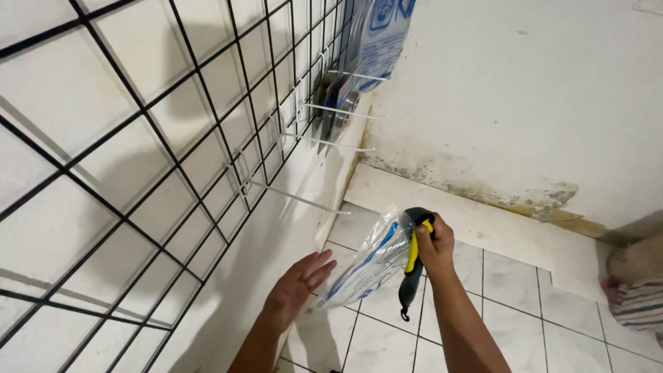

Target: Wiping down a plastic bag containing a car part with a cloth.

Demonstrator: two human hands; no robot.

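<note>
Packet in hand, low by the wire rack.
Left hand spread flat, holding nothing; right hand pinches a clear plastic packet plus what looks like a black-and-yellow tool, above the tiled floor, white hooks beyond.

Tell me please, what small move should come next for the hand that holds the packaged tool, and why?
Probably raise the right hand toward the bare white hook on the black wire grid. It grips a clear packaged tool with a black-and-yellow handle, well below that hook; similar packages already hang higher up. The left hand is open and empty beside the package.
</note>
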